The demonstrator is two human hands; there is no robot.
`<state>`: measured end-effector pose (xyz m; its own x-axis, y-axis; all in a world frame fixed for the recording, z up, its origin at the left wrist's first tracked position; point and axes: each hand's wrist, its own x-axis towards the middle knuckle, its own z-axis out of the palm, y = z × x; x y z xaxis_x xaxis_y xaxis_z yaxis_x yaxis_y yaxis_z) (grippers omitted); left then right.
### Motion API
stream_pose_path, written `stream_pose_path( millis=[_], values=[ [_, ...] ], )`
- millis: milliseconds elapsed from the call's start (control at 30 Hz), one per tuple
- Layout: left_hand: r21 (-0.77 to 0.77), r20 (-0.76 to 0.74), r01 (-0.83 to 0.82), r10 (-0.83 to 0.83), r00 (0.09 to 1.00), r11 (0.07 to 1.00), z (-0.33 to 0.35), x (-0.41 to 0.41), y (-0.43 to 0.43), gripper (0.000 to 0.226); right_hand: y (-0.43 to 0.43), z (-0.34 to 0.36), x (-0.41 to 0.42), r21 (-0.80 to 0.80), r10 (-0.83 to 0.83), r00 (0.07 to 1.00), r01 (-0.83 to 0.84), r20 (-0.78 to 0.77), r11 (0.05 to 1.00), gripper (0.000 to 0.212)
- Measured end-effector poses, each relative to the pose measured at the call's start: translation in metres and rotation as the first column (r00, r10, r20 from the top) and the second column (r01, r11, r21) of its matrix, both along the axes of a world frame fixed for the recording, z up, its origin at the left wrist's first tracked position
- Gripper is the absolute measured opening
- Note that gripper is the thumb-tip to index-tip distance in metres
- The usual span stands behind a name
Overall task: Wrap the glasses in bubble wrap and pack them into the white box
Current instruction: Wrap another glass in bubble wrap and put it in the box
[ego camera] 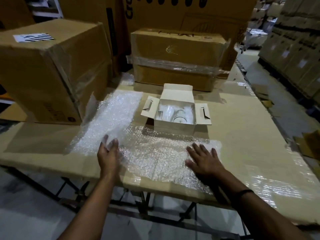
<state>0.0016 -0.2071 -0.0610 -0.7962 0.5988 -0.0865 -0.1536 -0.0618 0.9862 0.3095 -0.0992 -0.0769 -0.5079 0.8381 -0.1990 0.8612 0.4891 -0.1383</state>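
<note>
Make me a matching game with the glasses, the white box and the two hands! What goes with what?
Things:
1 glasses
2 right hand
3 left hand
4 white box

States:
A flat on the bubble wrap
B inside the white box
C flaps open
D holding a bubble wrap edge

Pairs: 1-B, 2-A, 3-D, 4-C

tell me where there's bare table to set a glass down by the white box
Bare table right of the white box, to its edge, and a patch left of the bubble wrap, in front of the big brown box. Crowded before the white box: wrap, left hand, right hand.
</note>
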Motion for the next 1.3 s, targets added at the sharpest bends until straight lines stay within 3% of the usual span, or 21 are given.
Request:
stream_pose_path(
  millis=[67,167,233,267,300,367,433,500,567,667,767,833,900,1000,1100,1167,1233,1300],
  values=[
    [0.029,-0.083,0.094,-0.091,0.992,0.995,0.001,0.013,-0.001,0.057,0.004,0.0,0.0,0.03,-0.011,1.0,0.011,0.029,0.999,0.07],
    [-0.059,-0.218,0.195,-0.204,0.954,0.979,-0.006,0.034,-0.001,0.05,0.008,0.004,-0.006,-0.04,0.001,0.999,0.001,0.052,0.999,0.067],
    [-0.1,-0.356,0.291,-0.307,0.883,0.952,-0.005,0.048,-0.004,0.047,0.012,0.012,-0.011,0.013,-0.009,0.999,0.009,-0.051,1.0,0.057],
    [-0.135,-0.457,0.335,-0.359,0.814,0.932,-0.004,0.053,-0.006,0.052,0.014,0.019,-0.015,0.049,-0.057,0.983,0.067,-0.176,0.997,0.051],
    [-0.177,-0.574,0.368,-0.4,0.714,0.913,-0.006,0.057,-0.008,0.059,0.014,0.027,-0.021,0.02,-0.143,0.929,0.159,-0.341,0.987,0.049],
    [-0.235,-0.734,0.426,-0.447,0.512,0.873,-0.013,0.063,-0.007,0.068,0.014,0.043,-0.037,-0.255,-0.348,0.706,0.239,-0.617,0.937,0.06],
    [-0.288,-0.77,0.481,-0.499,0.397,0.828,-0.018,0.07,-0.003,0.07,0.014,0.052,-0.055,-0.507,-0.498,0.537,0.144,-0.681,0.85,0.075],
    [-0.313,-0.781,0.557,-0.542,0.309,0.769,-0.016,0.078,-0.001,0.059,0.017,0.052,-0.07,-0.595,-0.562,0.466,0.09,-0.683,0.798,0.073],
    [-0.349,-0.794,0.602,-0.567,0.217,0.718,-0.008,0.083,-0.001,0.049,0.021,0.048,-0.075,-0.576,-0.567,0.438,0.126,-0.698,0.807,0.069],
    [-0.363,-0.805,0.609,-0.566,0.175,0.705,-0.004,0.079,0.004,0.083,0.026,0.043,-0.063,-0.526,-0.582,0.408,0.25,-0.704,0.813,0.07],
    [-0.328,-0.802,0.585,-0.546,0.242,0.742,-0.003,0.073,0.016,0.079,0.027,0.039,-0.038,-0.486,-0.579,0.413,0.315,-0.703,0.815,0.067],
    [-0.423,-0.746,0.541,-0.619,0.247,0.726,-0.001,0.072,0.025,0.082,0.028,0.037,-0.021,-0.44,-0.562,0.426,0.357,-0.709,0.824,0.07],
    [-0.577,-0.657,0.498,-0.731,0.187,0.647,-0.001,0.075,0.031,0.096,0.03,0.036,-0.002,-0.366,-0.55,0.459,0.432,-0.697,0.824,0.072],
    [-0.733,-0.541,0.444,-0.837,0.077,0.515,-0.004,0.082,0.036,0.099,0.032,0.031,0.023,-0.233,-0.513,0.584,0.488,-0.63,0.841,0.071],
    [-0.842,-0.457,0.343,-0.888,-0.042,0.417,-0.009,0.088,0.037,0.074,0.027,0.024,0.034,-0.076,-0.469,0.77,0.487,-0.433,0.87,0.06],
    [-0.854,-0.447,0.324,-0.893,-0.058,0.406,-0.011,0.088,0.035,0.07,0.021,0.021,0.031,0.141,-0.419,0.881,0.454,-0.221,0.88,0.048],
    [-0.845,-0.448,0.345,-0.893,-0.043,0.408,-0.009,0.087,0.033,0.07,0.012,0.021,0.022,0.288,-0.34,0.923,0.38,-0.183,0.879,0.041],
    [-0.839,-0.456,0.348,-0.89,-0.029,0.419,-0.008,0.086,0.034,0.072,0.005,0.02,0.013,0.318,-0.236,0.954,0.285,-0.186,0.904,0.039]
  ],
)
